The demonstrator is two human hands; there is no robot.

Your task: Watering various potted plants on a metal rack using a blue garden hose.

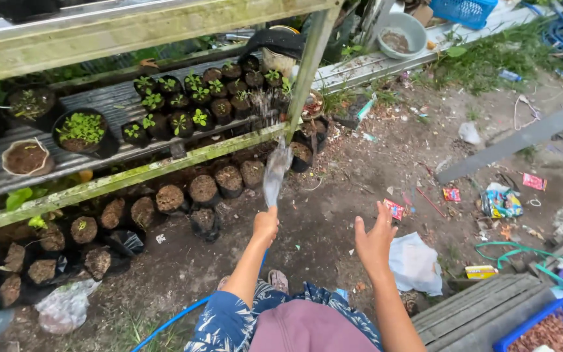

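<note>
My left hand (266, 225) is shut on the end of a blue hose (176, 318). From it a jet of water (275, 171) sprays up and away onto small black seedling pots (198, 98) on the middle shelf of a mossy wooden rack (131, 175). My right hand (374, 240) hangs open in the air to the right, fingers spread, holding nothing. Below it lies a white plastic bag (416, 263) on the dirt.
Soil-filled black bags (203, 189) line the ground under the rack. Larger pots (81, 130) stand at the shelf's left. Litter wrappers (502, 202) dot the dirt at right. A wooden pallet (477, 313) and a blue crate (555, 326) sit at bottom right; a grey basin (401, 34) is at the top.
</note>
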